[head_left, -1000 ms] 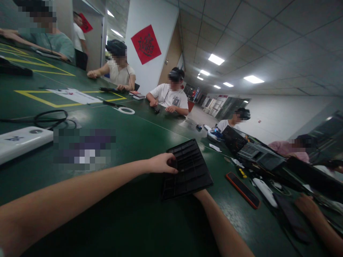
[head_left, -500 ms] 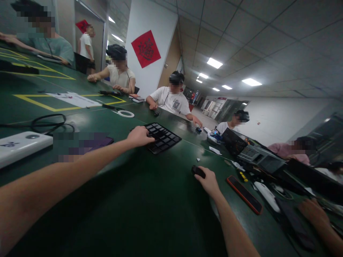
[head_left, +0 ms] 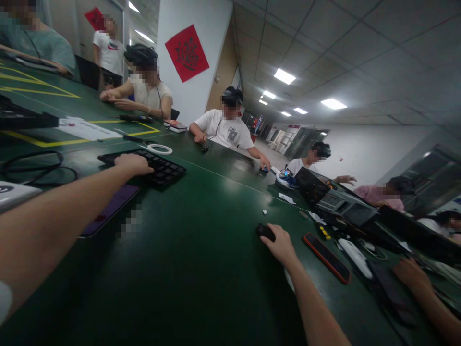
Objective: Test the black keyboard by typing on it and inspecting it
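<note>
Black gridded tray (head_left: 158,168) left of centre, under left hand (head_left: 134,163), fingers flat | right hand (head_left: 280,246) lower centre, fingers curled on small black object (head_left: 265,232) | green table (head_left: 201,250)

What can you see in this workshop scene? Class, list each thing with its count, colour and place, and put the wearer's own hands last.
Table: one, dark green with yellow tape lines, fills the lower frame.
Gridded tray: one, black, flat on the table at upper left.
Tape ring: one, white, beyond the tray.
Phone: one, purple, left, near the tray.
Cable: one, black, looped at far left.
Phone in orange case: one, right of centre.
Small black object: one, mid-table.
Red wall sign: one, on the white pillar.
Seated people: several, along the far edge.
Left hand: resting on the tray's near edge.
Right hand: fingers on the small black object.
</note>
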`<state>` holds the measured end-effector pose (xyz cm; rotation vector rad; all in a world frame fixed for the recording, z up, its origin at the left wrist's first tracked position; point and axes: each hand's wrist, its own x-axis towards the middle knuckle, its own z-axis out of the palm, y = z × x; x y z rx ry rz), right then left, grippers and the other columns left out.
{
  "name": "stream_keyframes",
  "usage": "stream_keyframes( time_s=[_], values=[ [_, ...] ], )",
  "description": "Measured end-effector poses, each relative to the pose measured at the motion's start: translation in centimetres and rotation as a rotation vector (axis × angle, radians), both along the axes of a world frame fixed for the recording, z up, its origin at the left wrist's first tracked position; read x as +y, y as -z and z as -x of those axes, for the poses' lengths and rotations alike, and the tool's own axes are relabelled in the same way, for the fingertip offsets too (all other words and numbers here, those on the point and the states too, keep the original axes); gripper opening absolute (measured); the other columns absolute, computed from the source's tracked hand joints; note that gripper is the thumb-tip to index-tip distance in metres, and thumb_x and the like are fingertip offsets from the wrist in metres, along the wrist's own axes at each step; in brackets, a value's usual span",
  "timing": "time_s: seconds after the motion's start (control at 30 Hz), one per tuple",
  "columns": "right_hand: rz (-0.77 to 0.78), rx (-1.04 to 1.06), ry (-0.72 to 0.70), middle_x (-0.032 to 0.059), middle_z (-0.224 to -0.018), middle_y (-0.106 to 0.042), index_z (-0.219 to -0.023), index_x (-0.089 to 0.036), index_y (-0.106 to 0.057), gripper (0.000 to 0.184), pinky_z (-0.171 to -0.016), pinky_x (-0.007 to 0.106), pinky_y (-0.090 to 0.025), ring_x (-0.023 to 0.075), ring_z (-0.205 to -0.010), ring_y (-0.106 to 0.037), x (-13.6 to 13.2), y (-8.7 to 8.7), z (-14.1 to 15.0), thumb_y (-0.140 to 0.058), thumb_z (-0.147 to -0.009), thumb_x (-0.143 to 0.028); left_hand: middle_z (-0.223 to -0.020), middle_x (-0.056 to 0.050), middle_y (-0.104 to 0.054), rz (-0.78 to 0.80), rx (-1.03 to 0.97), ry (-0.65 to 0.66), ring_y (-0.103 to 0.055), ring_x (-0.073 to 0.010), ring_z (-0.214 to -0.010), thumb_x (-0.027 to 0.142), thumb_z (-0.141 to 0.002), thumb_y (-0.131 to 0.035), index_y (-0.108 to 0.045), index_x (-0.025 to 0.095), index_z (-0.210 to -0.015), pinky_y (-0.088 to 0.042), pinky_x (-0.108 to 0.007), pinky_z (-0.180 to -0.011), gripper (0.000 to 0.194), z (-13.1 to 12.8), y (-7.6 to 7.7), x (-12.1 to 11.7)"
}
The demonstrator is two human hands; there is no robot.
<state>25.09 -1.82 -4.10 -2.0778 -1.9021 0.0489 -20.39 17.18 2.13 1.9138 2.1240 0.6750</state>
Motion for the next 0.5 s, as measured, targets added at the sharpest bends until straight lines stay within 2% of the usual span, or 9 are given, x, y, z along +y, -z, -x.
stream_keyframes(
  time_s=[0.07,0.1,0.23,0.33,0.4,0.5],
  values=[
    [-0.009,0.064,-0.012,0.0106,-0.112,-0.054,-0.113,-0.014,-0.05,0.049,-0.09,0.043,-0.034,0.0292,-0.105,-0.044,0.0,0.0,0.3,-0.05,-0.07,-0.038,-0.069,-0.011,-0.055,0.062,0.083,-0.081,-0.04,-0.0414,-0.102,0.028,-0.061,-0.064,-0.04,0.011,-0.048,-0.031,-0.044,-0.081,0.033,-1.3,-0.1,-0.3],
    [-0.021,0.095,-0.017,0.0097,-0.11,-0.055,-0.112,-0.015,-0.05,0.048,-0.09,0.043,-0.034,0.0291,-0.105,-0.044,-0.1,-0.1,0.5,-0.05,-0.07,-0.038,-0.073,-0.012,-0.056,0.067,0.107,-0.071,-0.043,-0.0403,-0.1,0.029,-0.062,-0.064,-0.043,0.01,-0.05,-0.032,-0.043,-0.08,0.031,-2.2,-0.1,-0.7],
    [-0.047,0.252,-0.071,0.008,-0.107,-0.056,-0.109,-0.018,-0.052,0.044,-0.09,0.043,-0.035,0.0277,-0.105,-0.044,-0.2,-0.5,2.3,-0.052,-0.069,-0.037,-0.087,-0.015,-0.056,-0.037,0.103,0.161,-0.049,-0.032,-0.095,0.041,-0.067,-0.057,-0.054,0.009,-0.066,-0.036,-0.036,-0.079,0.032,-8.3,0.5,-3.6],
    [-0.067,0.434,-0.136,0.0081,-0.109,-0.055,-0.109,-0.018,-0.051,0.044,-0.093,0.042,-0.034,0.0253,-0.105,-0.046,-0.6,-0.7,4.0,-0.055,-0.068,-0.035,-0.093,-0.009,-0.056,-0.128,0.049,0.365,-0.051,-0.0226,-0.091,0.047,-0.071,-0.052,-0.057,0.015,-0.082,-0.037,-0.029,-0.079,0.034,-13.9,1.7,-7.4],
    [-0.07,0.61,-0.216,0.008,-0.109,-0.056,-0.107,-0.017,-0.051,0.044,-0.093,0.041,-0.034,0.0236,-0.104,-0.048,-0.9,-0.7,5.0,-0.056,-0.067,-0.033,-0.093,-0.011,-0.056,-0.262,-0.135,0.594,-0.052,-0.0228,-0.089,0.044,-0.073,-0.051,-0.056,0.013,-0.088,-0.039,-0.031,-0.079,0.035,-17.2,2.7,-10.2],
    [-0.109,0.883,-0.322,0.0069,-0.102,-0.06,-0.099,-0.018,-0.052,0.038,-0.088,0.038,-0.041,0.0216,-0.097,-0.054,-1.4,-0.2,5.8,-0.06,-0.064,-0.031,-0.091,-0.011,-0.054,-0.28,-0.294,0.763,-0.051,-0.0222,-0.087,0.041,-0.075,-0.049,-0.054,0.012,-0.091,-0.041,-0.034,-0.078,0.034,-20.3,4.2,-13.7]
  ],
)
